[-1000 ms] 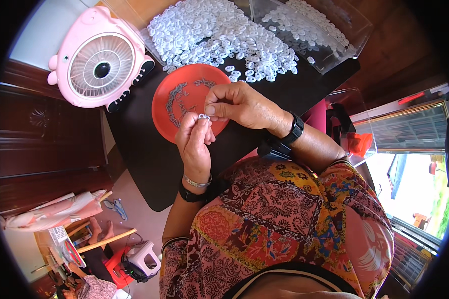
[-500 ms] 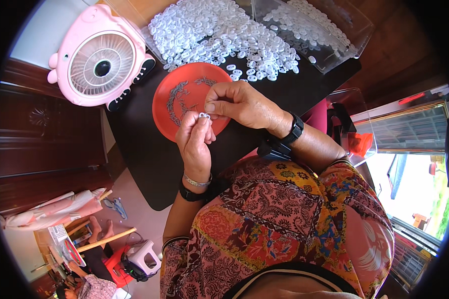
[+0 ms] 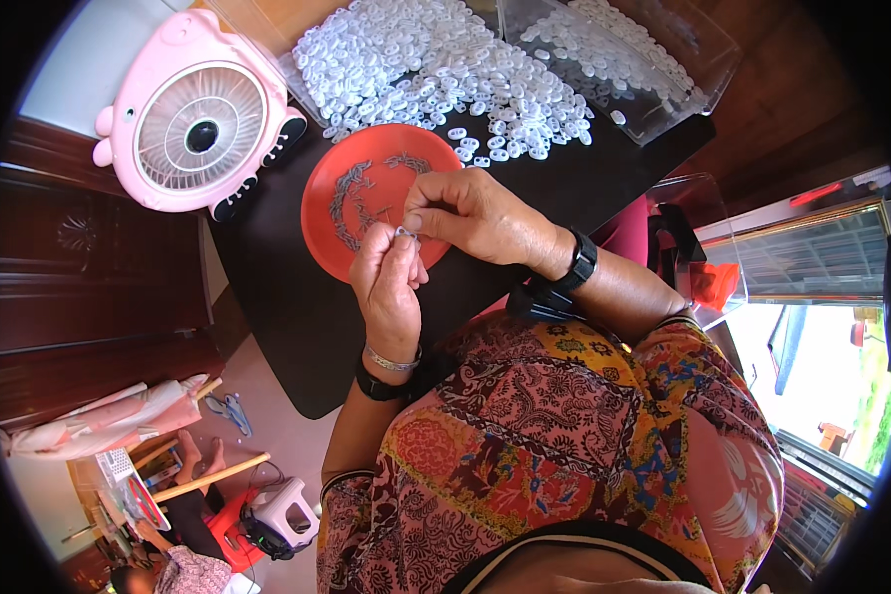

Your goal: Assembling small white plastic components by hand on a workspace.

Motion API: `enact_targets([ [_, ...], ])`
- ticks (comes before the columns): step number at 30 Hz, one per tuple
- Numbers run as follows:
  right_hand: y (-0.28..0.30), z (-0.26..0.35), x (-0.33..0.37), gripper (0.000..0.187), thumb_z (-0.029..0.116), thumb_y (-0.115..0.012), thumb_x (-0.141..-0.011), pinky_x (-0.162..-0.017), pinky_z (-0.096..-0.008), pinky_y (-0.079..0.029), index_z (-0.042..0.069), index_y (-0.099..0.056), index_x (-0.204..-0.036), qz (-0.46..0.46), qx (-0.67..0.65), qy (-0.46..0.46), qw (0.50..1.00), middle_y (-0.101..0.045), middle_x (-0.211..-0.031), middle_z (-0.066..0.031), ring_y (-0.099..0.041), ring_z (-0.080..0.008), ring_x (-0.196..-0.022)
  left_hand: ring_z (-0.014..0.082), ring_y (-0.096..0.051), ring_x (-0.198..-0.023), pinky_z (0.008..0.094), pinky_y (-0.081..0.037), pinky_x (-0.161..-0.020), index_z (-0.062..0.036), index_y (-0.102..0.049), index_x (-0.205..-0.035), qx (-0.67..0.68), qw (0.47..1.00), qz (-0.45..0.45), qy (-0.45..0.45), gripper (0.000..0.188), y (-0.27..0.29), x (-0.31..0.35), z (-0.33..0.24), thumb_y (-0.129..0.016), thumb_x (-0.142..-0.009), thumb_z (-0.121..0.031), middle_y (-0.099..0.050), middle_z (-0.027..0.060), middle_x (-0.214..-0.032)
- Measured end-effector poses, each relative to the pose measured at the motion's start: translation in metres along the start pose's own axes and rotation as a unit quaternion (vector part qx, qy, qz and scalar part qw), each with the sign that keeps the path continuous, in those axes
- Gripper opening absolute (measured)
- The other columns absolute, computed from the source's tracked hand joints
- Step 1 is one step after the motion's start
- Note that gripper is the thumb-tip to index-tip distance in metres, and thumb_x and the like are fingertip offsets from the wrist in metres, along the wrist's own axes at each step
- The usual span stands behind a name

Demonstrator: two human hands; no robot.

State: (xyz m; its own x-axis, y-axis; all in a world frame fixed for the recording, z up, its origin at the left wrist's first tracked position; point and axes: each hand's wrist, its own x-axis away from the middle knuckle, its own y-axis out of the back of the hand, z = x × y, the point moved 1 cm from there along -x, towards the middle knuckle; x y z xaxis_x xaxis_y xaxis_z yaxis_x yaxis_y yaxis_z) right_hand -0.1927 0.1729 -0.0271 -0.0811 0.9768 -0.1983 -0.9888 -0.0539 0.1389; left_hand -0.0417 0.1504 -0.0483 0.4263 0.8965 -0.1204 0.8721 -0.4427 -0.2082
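Note:
Above the near right part of a round red plate (image 3: pixel 319 247), my two hands meet. My left hand (image 3: pixel 390 275) is closed, pinching a small white two-hole plastic piece (image 3: pixel 404 234) upright between thumb and forefinger. Against it, the thumb and forefinger of my right hand (image 3: pixel 487 220) are pressed together; whatever they hold is too small to make out. Thin grey screw-like pins (image 3: pixel 345 206) lie in a loose curve on the plate. A big heap of white two-hole plastic pieces (image 3: pixel 416 64) spreads behind the plate, a few lying loose near its right rim.
The dark table (image 3: pixel 297 337) carries a pink animal-shaped fan (image 3: pixel 183 119) at the left. A clear plastic bin (image 3: pixel 663 109) with more white pieces leans at the back right. On the floor at lower left stand a pale stool (image 3: pixel 287 515) and another person's legs (image 3: pixel 203 455).
My right hand has shifted slightly left and down, its fingertips now at the white piece in my left hand. The left hand has barely moved.

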Motion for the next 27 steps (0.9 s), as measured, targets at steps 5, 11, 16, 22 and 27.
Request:
enact_targets([
  [5, -0.001, 0.007, 0.0, 0.012, 0.01, -0.061, -0.09, -0.063, -0.025, -0.045, 0.001, -0.059, -0.082, -0.013, 0.091, 0.024, 0.996, -0.059, -0.071, -0.002, -0.054, -0.0067, -0.07, 0.0053, -0.039, -0.052, 0.0214, -0.029, -0.048, -0.0053, -0.044, -0.073, -0.017, 1.0, -0.006, -0.007, 0.021, 0.001, 0.001, -0.001, -0.049, -0.093, -0.01, -0.044, -0.0013, -0.06],
  [11, 0.013, 0.014, -0.006, 0.016, 0.015, -0.063, -0.089, -0.065, -0.0255, -0.047, 0.0, -0.061, -0.085, 0.029, 0.099, -0.011, 0.995, -0.062, -0.073, -0.0036, -0.056, -0.0078, -0.07, 0.007, -0.038, -0.052, 0.0216, -0.032, -0.049, -0.0038, -0.048, -0.076, -0.043, 0.999, 0.013, -0.007, 0.02, 0.002, -0.003, -0.001, -0.048, -0.093, -0.014, -0.04, -0.0015, -0.061],
  [16, 0.068, 0.001, -0.027, 0.017, 0.018, -0.062, -0.088, -0.068, -0.0288, -0.049, 0.002, -0.066, -0.092, -0.099, 0.295, 0.033, 0.95, -0.065, -0.076, -0.0075, -0.062, -0.016, -0.071, 0.0086, -0.041, -0.052, 0.0225, -0.034, -0.049, -0.0036, -0.049, -0.077, 0.034, 0.999, -0.013, 0.009, 0.016, 0.008, -0.005, -0.001, -0.048, -0.092, -0.011, -0.043, 0.0001, -0.061],
  [22, 0.101, -0.037, -0.05, 0.019, 0.027, -0.059, -0.082, -0.069, -0.0398, -0.05, 0.01, -0.068, -0.087, -0.072, 0.497, 0.022, 0.864, -0.067, -0.081, -0.0102, -0.064, -0.0303, -0.078, 0.0109, -0.043, -0.052, 0.0238, -0.033, -0.049, -0.0048, -0.047, -0.077, 0.04, 0.999, -0.013, 0.021, 0.016, 0.005, -0.004, -0.003, -0.045, -0.091, -0.012, -0.043, 0.0011, -0.061],
  [27, 0.091, -0.056, -0.065, 0.018, 0.024, -0.056, -0.081, -0.072, -0.0456, -0.049, 0.007, -0.064, -0.084, -0.02, 0.589, 0.036, 0.807, -0.065, -0.082, -0.014, -0.063, -0.0351, -0.081, 0.0087, -0.041, -0.052, 0.0225, -0.035, -0.05, -0.0023, -0.05, -0.078, 0.067, 0.998, -0.005, 0.016, 0.015, 0.007, -0.004, -0.002, -0.048, -0.091, -0.011, -0.044, 0.0009, -0.061],
])
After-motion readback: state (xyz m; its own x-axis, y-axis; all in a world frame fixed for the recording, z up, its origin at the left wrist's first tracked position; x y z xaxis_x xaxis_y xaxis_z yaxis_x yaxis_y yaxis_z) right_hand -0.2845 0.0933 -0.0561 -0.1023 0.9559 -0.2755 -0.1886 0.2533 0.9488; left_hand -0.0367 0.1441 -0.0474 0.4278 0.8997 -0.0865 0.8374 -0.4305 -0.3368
